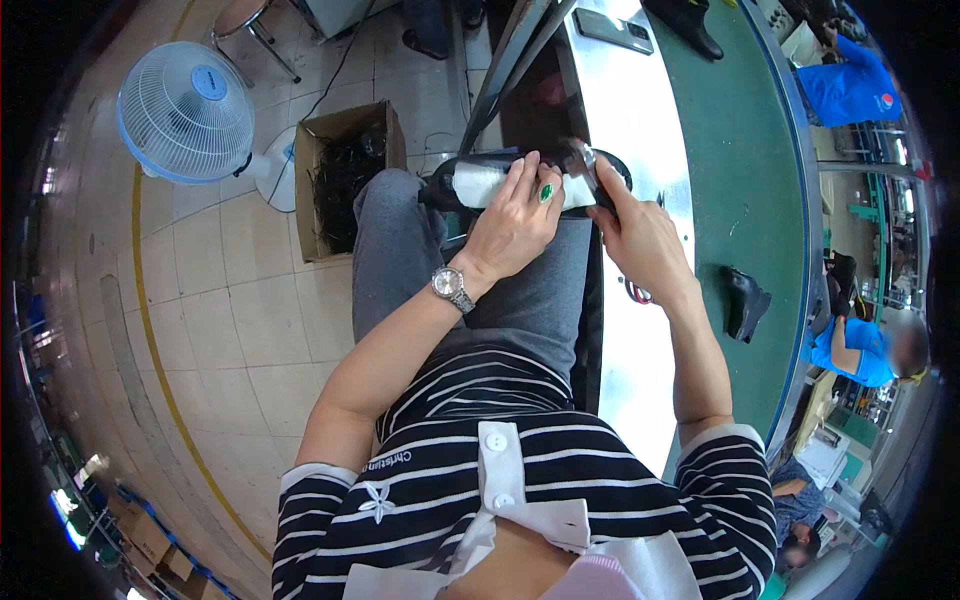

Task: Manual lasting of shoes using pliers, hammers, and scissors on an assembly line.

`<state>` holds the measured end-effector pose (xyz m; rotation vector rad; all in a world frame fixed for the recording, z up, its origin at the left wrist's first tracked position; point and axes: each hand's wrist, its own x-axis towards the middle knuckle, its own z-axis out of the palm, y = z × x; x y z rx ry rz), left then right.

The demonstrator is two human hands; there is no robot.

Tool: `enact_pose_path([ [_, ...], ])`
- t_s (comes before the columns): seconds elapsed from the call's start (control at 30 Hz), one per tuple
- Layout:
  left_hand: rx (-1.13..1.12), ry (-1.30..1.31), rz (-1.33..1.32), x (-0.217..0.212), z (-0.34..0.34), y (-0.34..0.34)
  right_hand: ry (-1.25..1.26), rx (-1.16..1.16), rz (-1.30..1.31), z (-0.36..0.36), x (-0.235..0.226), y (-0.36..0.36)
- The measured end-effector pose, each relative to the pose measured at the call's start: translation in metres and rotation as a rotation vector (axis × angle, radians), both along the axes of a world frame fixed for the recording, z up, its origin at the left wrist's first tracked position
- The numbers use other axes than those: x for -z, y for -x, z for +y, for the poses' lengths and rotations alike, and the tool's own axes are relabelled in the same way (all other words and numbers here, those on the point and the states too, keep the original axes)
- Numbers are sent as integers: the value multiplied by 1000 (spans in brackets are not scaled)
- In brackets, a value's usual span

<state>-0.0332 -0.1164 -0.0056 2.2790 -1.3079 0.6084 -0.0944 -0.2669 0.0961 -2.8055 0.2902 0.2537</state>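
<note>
A dark shoe lies crosswise over my lap, with a white sole-shaped piece along its upper side. My left hand rests on the white piece and grips the shoe, its fingers close together and its thumb mostly hidden. At the shoe's right end, my right hand is closed around the dark handle of a hammer. The hammer's metal head is smeared by motion just above the white piece, so I cannot tell whether it touches.
To the right runs a metal-topped bench with a phone and scissors. Beyond it, a green belt carries a black shoe. Left are a cardboard box of dark scraps and a fan. Several people work nearby.
</note>
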Motion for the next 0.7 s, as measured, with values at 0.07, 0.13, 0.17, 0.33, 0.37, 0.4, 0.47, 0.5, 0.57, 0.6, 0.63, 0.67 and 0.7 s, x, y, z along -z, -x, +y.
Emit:
enact_pose_path([
  [0.07, 8, 49, 26, 3, 2, 0, -95, 31, -164, 7, 1, 3],
  [0.13, 11, 27, 0, 4, 0, 0, -2, 29, -97, 11, 11, 4],
  [0.17, 11, 0, -28, 4, -2, 0, 85, 25, -32, 10, 17, 4],
  [0.33, 3, 42, 8, 4, 1, 1, 25, -11, -141, 15, -4, -2],
  [0.37, 3, 49, 18, 3, 1, 1, 27, -18, -139, 21, -3, -2],
  [0.4, -4, 49, 15, 4, 2, 1, 47, 16, -121, 26, 2, -2],
  [0.47, -18, 38, 31, 5, -1, 1, 114, 46, 39, 22, 20, 0],
  [0.5, -9, 40, 30, -5, 1, -1, 116, 55, 39, 20, 18, 0],
  [0.57, -39, 69, 666, -40, 6, -7, 146, -98, 13, 12, 8, -4],
  [0.6, -197, -70, 397, -43, 10, -9, 101, -85, -79, 18, 1, -4],
  [0.63, -303, -209, 183, -43, 22, -7, 96, -91, -75, 27, 0, -4],
  [0.67, -251, -246, 176, -40, 29, -11, 47, -7, -144, 37, 0, -4],
  [0.7, -202, -281, 168, -38, 34, -15, -2, 74, -216, 43, 0, -5],
])
